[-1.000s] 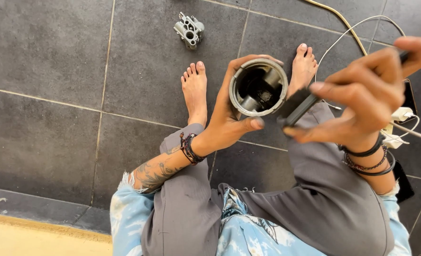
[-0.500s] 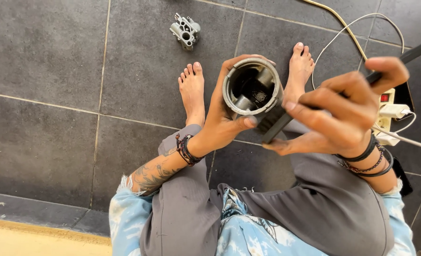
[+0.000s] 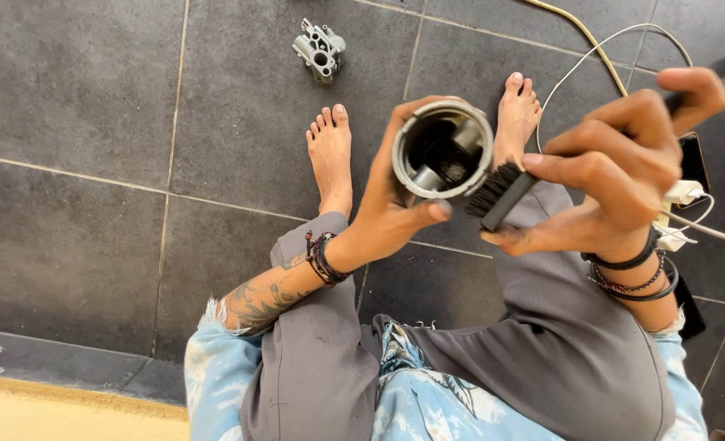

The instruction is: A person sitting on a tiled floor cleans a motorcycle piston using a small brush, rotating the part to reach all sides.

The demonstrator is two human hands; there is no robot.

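Left hand (image 3: pixel 391 208) is wrapped around a hollow metal cylinder (image 3: pixel 442 149), thumb pressed under the near rim, fingers curled round the far side. Firm grasp, open mouth facing up; dark internal parts show inside. It's held in the air above the person's knees, over the gap between their bare feet.

Right hand (image 3: pixel 616 167) is clenched on a black brush (image 3: pixel 497 194), fingers bunched over the handle, index raised. The bristle end sits just beside the cylinder rim, at or very near touching; can't tell which. The handle's far end is hidden by the fingers.

Risks as I see them:
- Cylinder is held by one hand only, mostly thumb and fingertips on a smooth wall. A hard brush stroke against the rim could twist it loose, and it would drop on the tile floor (image 3: pixel 93 106) or on a foot.
- Loosened grit would fall onto the grey trousers (image 3: pixel 542 351) or back down into the bore.
- White cables (image 3: pixel 624 37) and a plug block (image 3: pixel 679 194) lie right by the right wrist; a wide elbow swing could snag them.
- A small cast metal part (image 3: pixel 320 49) sits on the floor beyond the left foot, well apart, easy to kick.
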